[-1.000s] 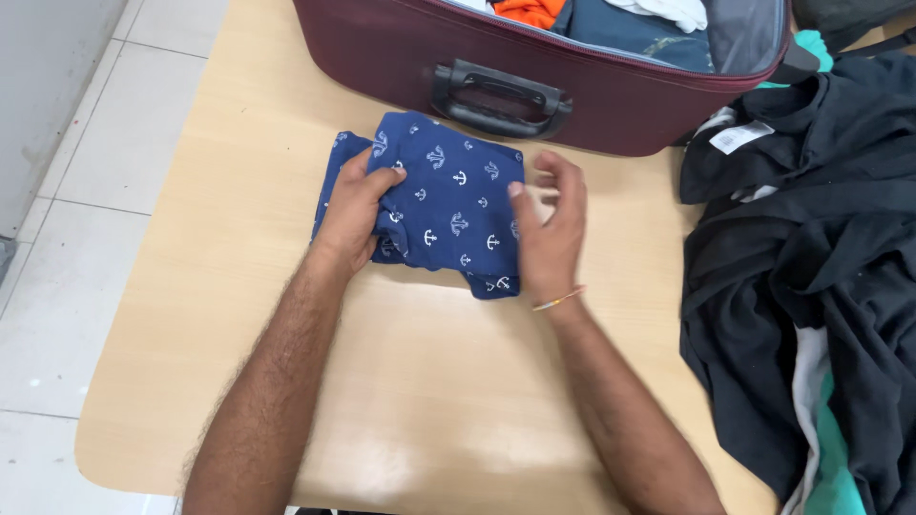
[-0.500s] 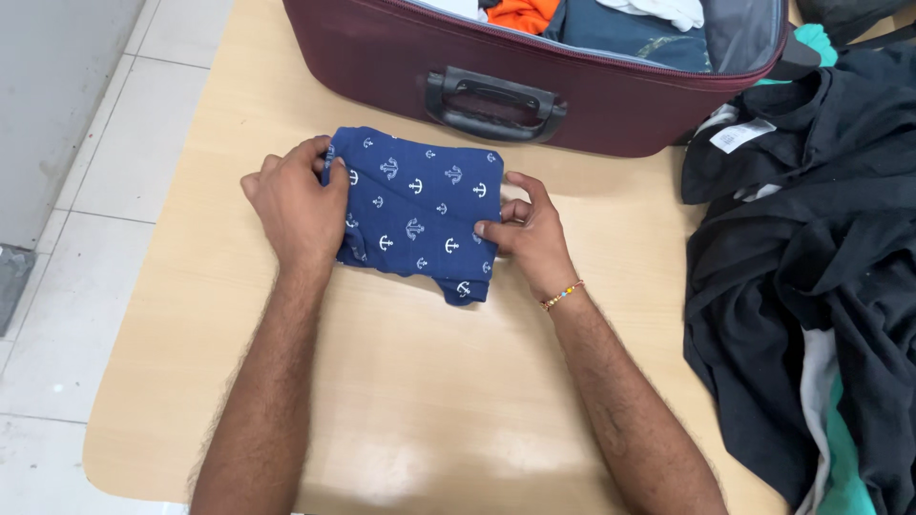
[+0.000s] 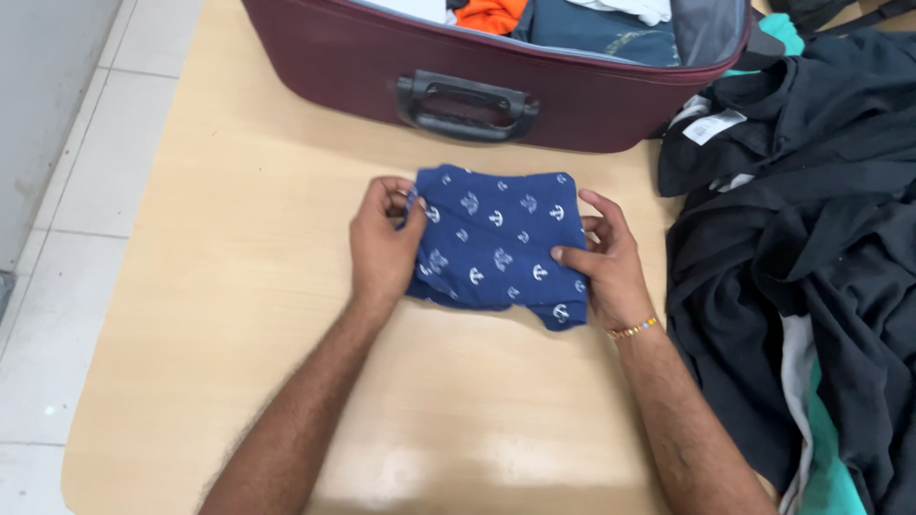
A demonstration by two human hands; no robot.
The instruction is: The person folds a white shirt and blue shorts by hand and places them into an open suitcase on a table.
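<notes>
A folded navy garment with small white anchor prints (image 3: pixel 496 243) lies on the light wooden table (image 3: pixel 239 286). My left hand (image 3: pixel 385 243) grips its left edge, thumb on top. My right hand (image 3: pixel 606 257), with a beaded bracelet at the wrist, pinches its right edge. Just behind the garment stands an open maroon suitcase (image 3: pixel 334 57) with a black handle (image 3: pixel 467 100); folded clothes in orange, white and dark blue show inside it.
A heap of black clothing (image 3: pixel 811 238) with bits of white and teal covers the table's right side. Grey floor tiles (image 3: pixel 67 191) run along the left past the table's rounded edge.
Both hands have closed on the garment's two sides after my right hand hovered open. The garment and hands now sit further right in view, nearer the black heap.
</notes>
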